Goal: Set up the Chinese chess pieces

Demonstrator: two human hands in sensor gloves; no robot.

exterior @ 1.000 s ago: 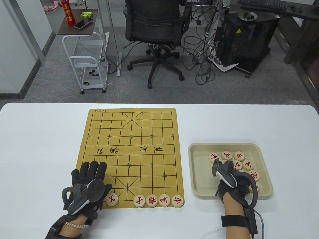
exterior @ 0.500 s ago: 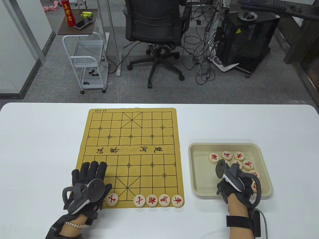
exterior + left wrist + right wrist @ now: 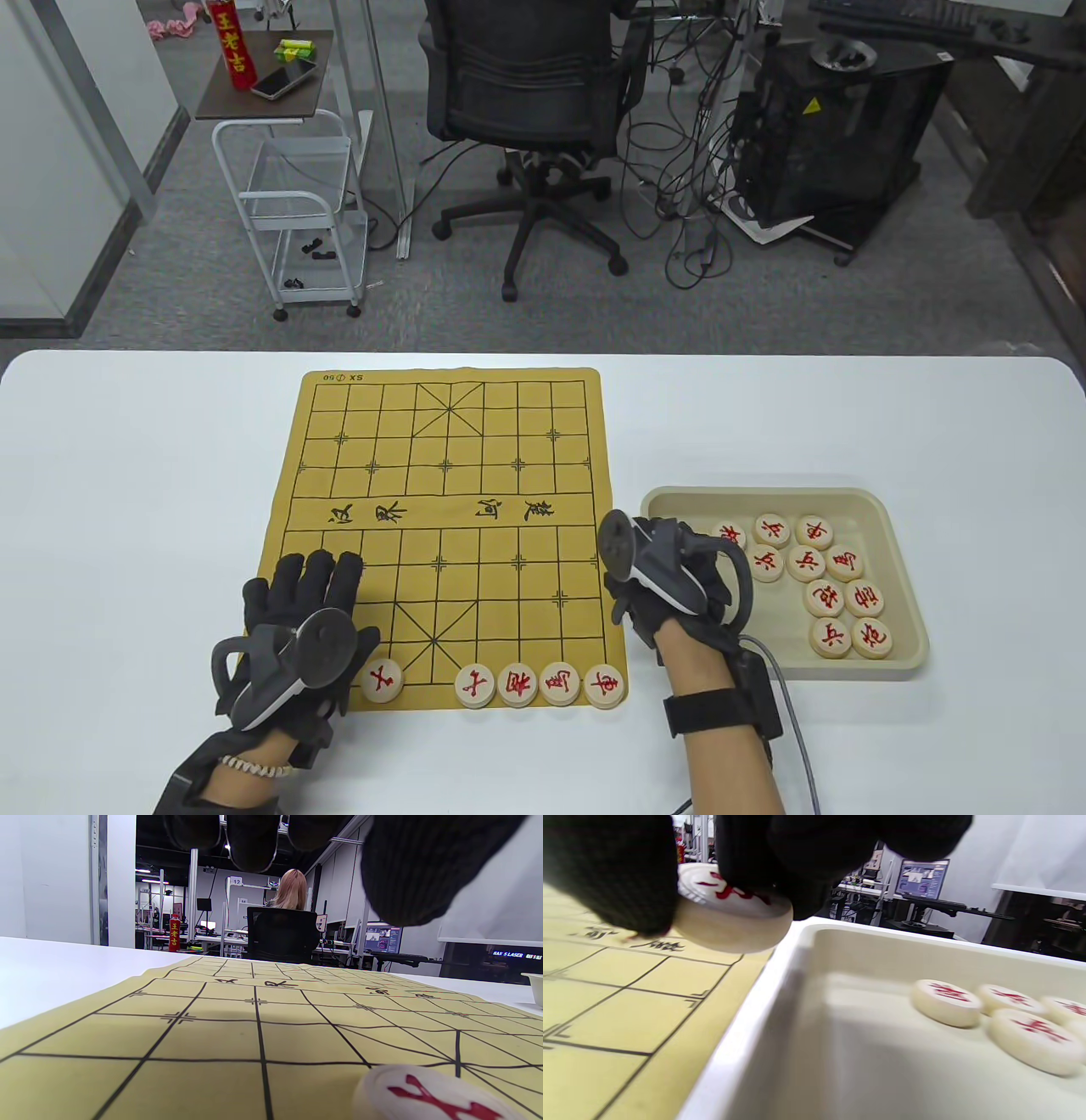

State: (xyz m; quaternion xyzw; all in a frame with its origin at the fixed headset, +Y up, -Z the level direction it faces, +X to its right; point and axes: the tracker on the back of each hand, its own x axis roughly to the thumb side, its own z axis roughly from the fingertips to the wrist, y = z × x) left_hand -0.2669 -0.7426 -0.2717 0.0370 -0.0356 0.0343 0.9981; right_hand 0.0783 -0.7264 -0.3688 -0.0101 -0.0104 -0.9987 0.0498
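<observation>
- The right hand pinches one chess piece between gloved fingers. The wrist view shows the pale disc with a red character on top, held up off the surface right above the seam where the tray rim meets the board.
- The left hand lies flat, fingers spread, on the lower left corner of the board, holding nothing. Looks like it's just pinning the mat down.
- On the table view, five pieces sit along the bottom edge of the board: one just right of the left hand, then a gap, then four in a row out to the lower right corner.
- Ten or so more pieces wait in the tray at the right of the frame.
- So my read: mid-carry, bottom row being filled. Can't read the carried character, so I can't say which spot it's headed for. The next move needs a clean set-down on a line crossing without bumping the neighbours.
</observation>
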